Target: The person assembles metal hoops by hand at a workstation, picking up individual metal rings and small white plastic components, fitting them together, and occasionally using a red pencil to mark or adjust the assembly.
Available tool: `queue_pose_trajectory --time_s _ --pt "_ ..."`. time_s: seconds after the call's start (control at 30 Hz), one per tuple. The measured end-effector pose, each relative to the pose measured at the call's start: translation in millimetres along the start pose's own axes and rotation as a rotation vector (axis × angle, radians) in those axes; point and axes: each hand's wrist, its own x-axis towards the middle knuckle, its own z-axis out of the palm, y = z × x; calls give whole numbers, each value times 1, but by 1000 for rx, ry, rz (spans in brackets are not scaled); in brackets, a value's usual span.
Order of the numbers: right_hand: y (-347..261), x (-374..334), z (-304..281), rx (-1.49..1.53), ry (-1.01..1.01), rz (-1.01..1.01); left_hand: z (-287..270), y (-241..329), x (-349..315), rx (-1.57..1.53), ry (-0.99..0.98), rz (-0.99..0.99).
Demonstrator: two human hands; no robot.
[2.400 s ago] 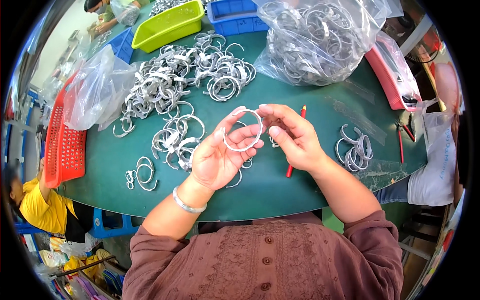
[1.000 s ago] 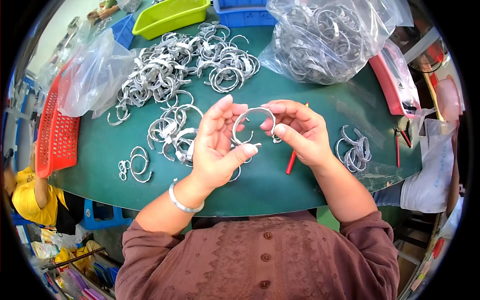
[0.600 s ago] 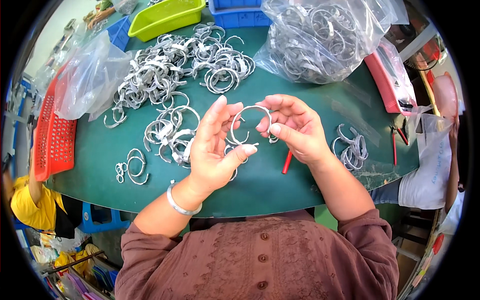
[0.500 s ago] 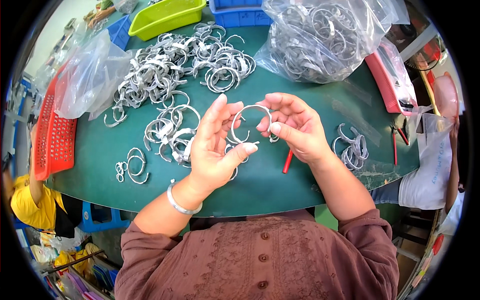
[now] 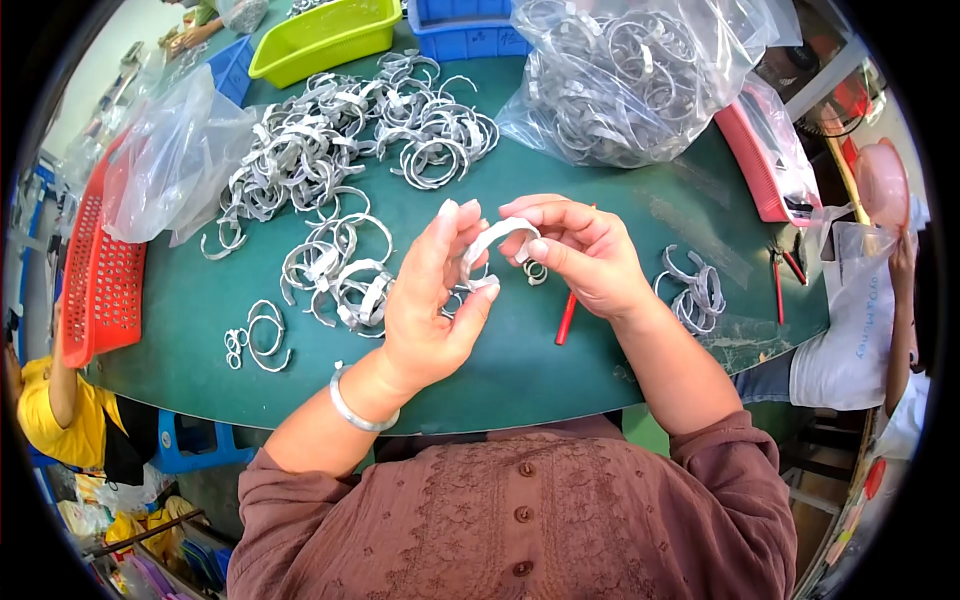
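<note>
An open-ended silver-grey cuff bracelet [image 5: 487,240] is raised above the table between my two hands, its band turned partly broadside. My right hand [image 5: 592,258] pinches its upper right part between thumb and fingers. My left hand [image 5: 425,290] is curled around its left side, with the thumb at the lower end. Below my right hand are small rings [image 5: 537,272], partly hidden, and a red handle [image 5: 566,320] whose far end is covered by the hand. A loose cluster of similar bracelets [image 5: 340,265] lies left of my left hand. A bangle [image 5: 350,408] circles my left wrist.
On the green table [image 5: 480,385] lie a large bracelet pile [image 5: 300,140], a bulging clear bag of bracelets [image 5: 620,90] and a few bracelets [image 5: 695,290] at right. Red [image 5: 105,270], green [image 5: 325,40], blue [image 5: 470,30] and pink baskets [image 5: 755,160] stand around; red-handled pliers [image 5: 780,285] lie right.
The bracelet has turned from showing its round outline to showing its broad band. My right-hand fingers have moved over its top and closed in. The whole view has shifted slightly.
</note>
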Motion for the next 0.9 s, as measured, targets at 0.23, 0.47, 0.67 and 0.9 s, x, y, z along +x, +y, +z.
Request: queue_pose_trajectory --time_s 0.23,0.47,0.67,0.9 --pt "-22 6 12 17 94 78 -5 3 3 -503 38 -456" --pt "-27 8 15 -134 109 225 -8 6 6 -624 146 -650" --pt "-31 7 18 -160 104 257 -13 11 7 -712 151 -726" --pt "-42 0 13 -203 26 366 -6 9 3 -577 18 -620"
